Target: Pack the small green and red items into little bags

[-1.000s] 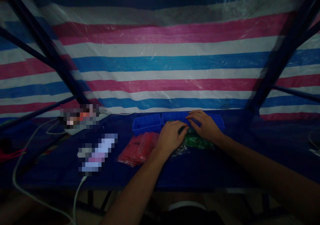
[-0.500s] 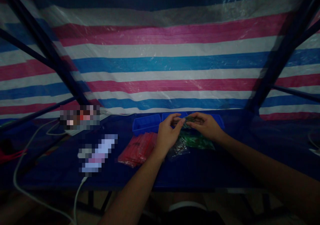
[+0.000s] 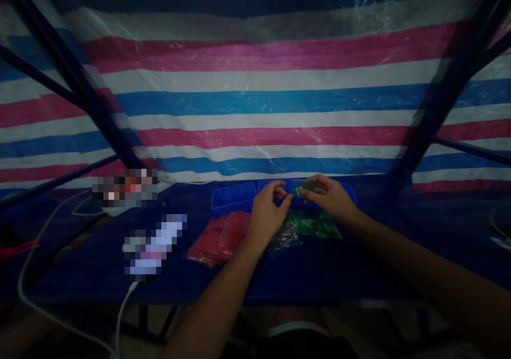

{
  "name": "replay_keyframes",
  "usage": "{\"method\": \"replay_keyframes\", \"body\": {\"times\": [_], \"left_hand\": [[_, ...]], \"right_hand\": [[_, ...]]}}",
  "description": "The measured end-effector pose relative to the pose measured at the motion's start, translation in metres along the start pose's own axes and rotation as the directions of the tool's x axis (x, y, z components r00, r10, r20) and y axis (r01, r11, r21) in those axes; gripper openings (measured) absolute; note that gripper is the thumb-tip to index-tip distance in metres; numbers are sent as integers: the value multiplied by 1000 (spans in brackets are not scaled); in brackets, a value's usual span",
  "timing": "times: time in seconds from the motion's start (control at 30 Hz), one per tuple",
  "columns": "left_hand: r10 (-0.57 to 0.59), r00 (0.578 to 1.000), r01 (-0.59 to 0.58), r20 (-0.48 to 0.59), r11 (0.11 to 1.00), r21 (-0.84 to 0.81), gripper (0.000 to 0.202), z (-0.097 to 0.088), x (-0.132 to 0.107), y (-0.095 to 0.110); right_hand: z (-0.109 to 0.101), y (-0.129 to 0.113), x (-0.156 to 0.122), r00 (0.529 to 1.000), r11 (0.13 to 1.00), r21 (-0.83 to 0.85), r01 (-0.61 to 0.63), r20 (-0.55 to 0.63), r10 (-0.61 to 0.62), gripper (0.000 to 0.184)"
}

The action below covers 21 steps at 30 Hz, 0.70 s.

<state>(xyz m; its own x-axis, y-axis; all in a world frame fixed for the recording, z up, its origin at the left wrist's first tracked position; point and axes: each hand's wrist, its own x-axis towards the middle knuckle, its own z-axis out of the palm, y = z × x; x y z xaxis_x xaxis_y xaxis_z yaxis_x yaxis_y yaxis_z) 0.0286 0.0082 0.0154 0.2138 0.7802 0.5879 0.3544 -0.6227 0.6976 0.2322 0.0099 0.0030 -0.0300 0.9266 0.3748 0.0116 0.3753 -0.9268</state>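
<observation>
- Where the hands come close together, the right hand [image 3: 329,194] pinches a packet [image 3: 297,190] between thumb and fingers, its free end sticking out toward the left.
- Just left of that pinch, the left hand [image 3: 269,204] is curled with thumb and forefinger near the packet's edge; whether it grips the edge or merely hovers there, I cannot tell.
- The packet looks small, thin and see-through with a greenish tint; what it contains is too dim to read. I judge it light and limp, apt to bend and slide on its slick film. A flat pinch near an edge or corner should hold it best, since squeezing the middle could crumple it.
- Nearer the body, just below the grip, are a clear bag [image 3: 285,237] with small dark bits inside and, to its right, a crinkled green bag [image 3: 315,225]; both look soft and slippery too.
- Left of these, red packets [image 3: 221,236] overlap in a pile, partly behind the left forearm.
- Just beyond the grip, blue trays [image 3: 233,199] stand in a row, partly hidden by the hands.
- Farther left of the grip, a white cable [image 3: 120,316] runs to a blurred-out item [image 3: 157,244] on the table [image 3: 319,274].
</observation>
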Motion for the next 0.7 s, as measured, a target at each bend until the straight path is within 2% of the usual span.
{"method": "replay_keyframes", "body": {"times": [0.1,0.17,0.23,0.33,0.4,0.5,0.6,0.7], "left_hand": [[80,992,-84,94,996,42,30,0,-2,5],[127,979,-133,161,991,30,37,1,-4,7],[136,975,-144,177,989,34,39,1,-5,6],[87,987,-94,137,995,45,23,-1,-3,2],[34,994,-33,105,999,-5,21,-2,-1,-3],[-36,996,50,85,985,-166,32,1,0,-8],[-65,988,107,141,944,-312,44,6,-1,-13],[-76,979,140,191,927,-347,48,10,-2,-16]], "right_hand": [[-2,-2,-1,1000,1000,-20,23,-19,-24,31],[0,-5,-3,999,999,-19,27,35,-27,30],[2,-9,-6,997,1000,-14,23,79,-22,29],[4,-13,-7,998,1000,-11,13,64,-12,28],[4,-13,-5,1000,1000,-26,17,16,-17,29],[3,-11,-4,999,999,-33,19,-29,-20,33],[5,-9,-4,1000,1000,19,10,13,-10,40],[6,-8,-5,999,998,58,3,33,-5,43]]}}
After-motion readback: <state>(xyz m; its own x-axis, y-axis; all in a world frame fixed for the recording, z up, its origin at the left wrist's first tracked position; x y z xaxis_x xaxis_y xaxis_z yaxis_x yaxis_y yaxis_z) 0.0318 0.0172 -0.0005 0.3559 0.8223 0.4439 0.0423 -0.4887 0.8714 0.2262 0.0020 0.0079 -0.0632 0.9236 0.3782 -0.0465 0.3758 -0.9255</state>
